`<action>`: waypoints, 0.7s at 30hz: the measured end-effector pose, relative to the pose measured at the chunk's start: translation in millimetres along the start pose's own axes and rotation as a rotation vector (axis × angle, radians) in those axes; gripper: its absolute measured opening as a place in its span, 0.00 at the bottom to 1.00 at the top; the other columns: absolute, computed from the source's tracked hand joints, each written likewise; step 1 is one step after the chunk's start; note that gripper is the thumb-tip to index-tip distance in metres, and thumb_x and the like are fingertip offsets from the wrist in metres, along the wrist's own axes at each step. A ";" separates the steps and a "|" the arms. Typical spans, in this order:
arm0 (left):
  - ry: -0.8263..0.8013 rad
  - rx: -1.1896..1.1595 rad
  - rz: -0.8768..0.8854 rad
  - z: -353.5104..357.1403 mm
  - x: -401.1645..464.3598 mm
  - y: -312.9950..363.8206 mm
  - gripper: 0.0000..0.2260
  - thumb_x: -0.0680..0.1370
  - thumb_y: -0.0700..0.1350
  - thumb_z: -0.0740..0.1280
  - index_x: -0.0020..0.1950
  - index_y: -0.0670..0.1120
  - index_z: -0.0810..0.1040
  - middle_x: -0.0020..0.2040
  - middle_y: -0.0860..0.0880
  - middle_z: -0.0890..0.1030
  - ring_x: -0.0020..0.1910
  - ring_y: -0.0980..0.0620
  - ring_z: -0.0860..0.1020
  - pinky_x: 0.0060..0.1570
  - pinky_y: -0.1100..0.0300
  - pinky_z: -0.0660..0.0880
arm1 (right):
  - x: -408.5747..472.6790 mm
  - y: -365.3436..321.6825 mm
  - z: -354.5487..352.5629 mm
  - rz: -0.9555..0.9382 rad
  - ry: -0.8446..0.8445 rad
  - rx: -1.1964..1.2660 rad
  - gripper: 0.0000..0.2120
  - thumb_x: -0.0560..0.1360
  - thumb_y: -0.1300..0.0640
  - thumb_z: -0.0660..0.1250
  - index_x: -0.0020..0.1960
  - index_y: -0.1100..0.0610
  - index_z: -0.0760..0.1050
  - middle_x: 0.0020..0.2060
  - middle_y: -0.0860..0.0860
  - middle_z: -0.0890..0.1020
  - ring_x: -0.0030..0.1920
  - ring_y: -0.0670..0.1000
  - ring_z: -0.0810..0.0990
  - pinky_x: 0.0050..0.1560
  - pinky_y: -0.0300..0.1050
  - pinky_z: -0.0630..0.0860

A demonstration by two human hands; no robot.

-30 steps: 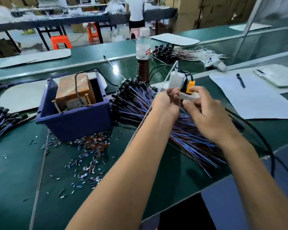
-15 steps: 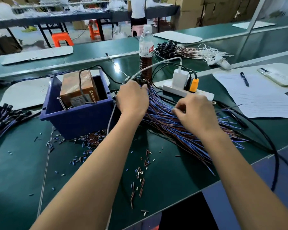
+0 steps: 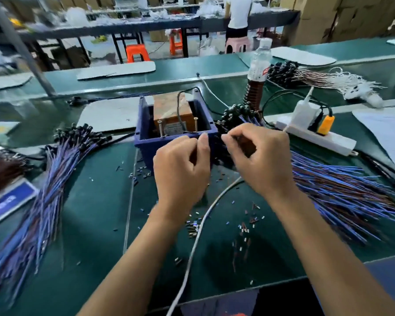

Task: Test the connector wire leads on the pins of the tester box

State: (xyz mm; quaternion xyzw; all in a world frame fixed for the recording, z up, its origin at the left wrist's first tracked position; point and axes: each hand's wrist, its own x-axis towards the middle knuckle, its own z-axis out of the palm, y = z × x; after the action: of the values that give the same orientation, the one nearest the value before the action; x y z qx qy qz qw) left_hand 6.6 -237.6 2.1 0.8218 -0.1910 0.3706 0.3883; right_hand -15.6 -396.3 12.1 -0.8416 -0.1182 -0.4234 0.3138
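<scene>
A dark blue tester box [image 3: 144, 135] stands mid-table with an orange-brown block inside and two upright metal pins [image 3: 160, 128]. My left hand [image 3: 180, 169] is curled just in front of the box's near wall, thumb and forefinger pinched near the rim. My right hand [image 3: 260, 160] is curled beside it at the box's right corner. A connector wire seems held between the two hands, but the fingers and blur hide it. A big pile of blue and brown connector wires [image 3: 342, 190] fans out to the right, under my right wrist.
A second wire pile [image 3: 48, 179] lies at the left. A white power strip [image 3: 315, 137] with plugs sits right of the box, a bottle [image 3: 259, 65] behind it, and paper [image 3: 385, 133] at far right. Cut insulation bits [image 3: 244, 226] and a white cable [image 3: 198, 238] lie between my forearms.
Both hands left the right-hand wire pile and came together in front of the blue box. The view swung left, bringing the left wire pile into sight.
</scene>
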 end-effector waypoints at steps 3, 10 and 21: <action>0.067 0.089 -0.098 -29.9 -1.7 -31.9 0.23 0.84 0.47 0.62 0.29 0.47 0.61 0.25 0.54 0.61 0.27 0.51 0.60 0.32 0.53 0.56 | -2.6 -41.6 34.0 -0.087 -0.225 0.102 0.07 0.80 0.56 0.71 0.45 0.57 0.82 0.36 0.50 0.84 0.35 0.53 0.81 0.38 0.48 0.76; 0.111 0.665 -0.451 -118.1 -2.0 -143.0 0.15 0.80 0.49 0.65 0.39 0.41 0.80 0.38 0.38 0.80 0.40 0.35 0.78 0.37 0.51 0.67 | 6.7 -129.0 152.2 -0.229 -0.991 -0.128 0.08 0.78 0.51 0.69 0.55 0.52 0.81 0.45 0.54 0.75 0.49 0.61 0.80 0.43 0.48 0.71; -0.258 0.824 -0.661 -156.1 36.1 -237.0 0.14 0.79 0.51 0.70 0.55 0.40 0.83 0.54 0.35 0.82 0.57 0.34 0.79 0.56 0.47 0.76 | 11.3 -148.3 249.7 -0.091 -1.158 -0.238 0.15 0.82 0.49 0.65 0.62 0.58 0.79 0.59 0.60 0.83 0.61 0.63 0.81 0.55 0.50 0.77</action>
State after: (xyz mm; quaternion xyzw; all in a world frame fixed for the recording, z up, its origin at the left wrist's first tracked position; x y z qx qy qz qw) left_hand 100.8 31.5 -22.1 0.9611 0.1927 0.1689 0.1035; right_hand 81.8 -125.2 -26.5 -0.9591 -0.2581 0.0814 0.0832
